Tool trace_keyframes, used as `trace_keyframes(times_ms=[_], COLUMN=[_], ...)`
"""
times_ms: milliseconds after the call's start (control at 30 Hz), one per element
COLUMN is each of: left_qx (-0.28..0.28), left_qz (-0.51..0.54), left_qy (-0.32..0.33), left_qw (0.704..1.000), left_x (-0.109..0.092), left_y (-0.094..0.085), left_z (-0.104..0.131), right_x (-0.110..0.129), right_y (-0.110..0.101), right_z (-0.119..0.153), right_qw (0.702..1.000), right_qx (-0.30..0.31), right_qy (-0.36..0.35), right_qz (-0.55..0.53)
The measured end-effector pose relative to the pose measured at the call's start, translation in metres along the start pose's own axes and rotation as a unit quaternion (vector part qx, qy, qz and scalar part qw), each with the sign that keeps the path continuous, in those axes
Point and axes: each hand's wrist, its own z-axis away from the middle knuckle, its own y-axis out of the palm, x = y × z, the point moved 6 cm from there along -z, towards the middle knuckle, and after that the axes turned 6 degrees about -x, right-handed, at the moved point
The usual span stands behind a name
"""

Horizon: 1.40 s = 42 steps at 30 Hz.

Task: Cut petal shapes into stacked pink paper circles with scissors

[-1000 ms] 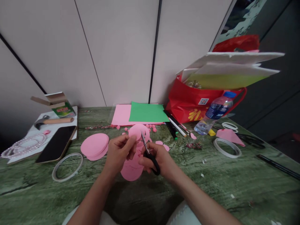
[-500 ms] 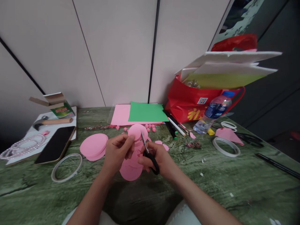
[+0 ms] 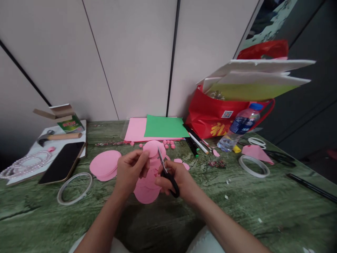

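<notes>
Currently, I observe the left hand (image 3: 133, 168) with fingers pinched closed on a round pink paper disc (image 3: 151, 149). The right hand (image 3: 176, 178) has its fingers curled around the black handles of metal-bladed scissors (image 3: 169, 178), blades at the disc's right part. Both are above overlapping pink paper pieces (image 3: 147, 193) on the green wood-grain table (image 3: 105, 219). I log a pink disc stack (image 3: 105, 164) beside the left hand.
</notes>
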Motion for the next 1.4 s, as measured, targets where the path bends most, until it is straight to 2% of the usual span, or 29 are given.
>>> trace_keyframes(times_ms=[233,500,633,967,1267,1400], left_qx=[-0.041,0.024,0.039,-0.017,-0.006,-0.021], left_qz=[0.027,-0.015,-0.017,0.081,0.079,0.09], left_qy=[0.003,-0.016,-0.029,-0.051,-0.071,-0.075], left_qw=[0.999,0.999,0.999,0.995,0.994,0.993], left_x=[-0.0008,0.0013,0.0051,0.0053,0.0032,0.0043], left_y=[-0.004,0.0048,0.0055,0.0002,0.002,0.0003], left_z=[-0.0002,0.0016,0.0016,-0.0016,-0.0017,-0.002], right_x=[-0.0004,-0.0013,0.0003,-0.0051,-0.0031,-0.0045], right_y=[0.0016,0.0011,0.0,0.0037,0.0037,0.004], right_z=[0.0003,0.0,0.0006,0.0016,0.0017,0.0015], right_qw=[1.0,1.0,1.0,0.999,0.999,0.998], right_qx=[0.004,0.001,-0.005,0.022,0.024,0.024], right_qy=[-0.002,0.006,0.003,0.026,0.015,0.027], right_qz=[0.022,0.019,0.022,0.024,0.032,0.043])
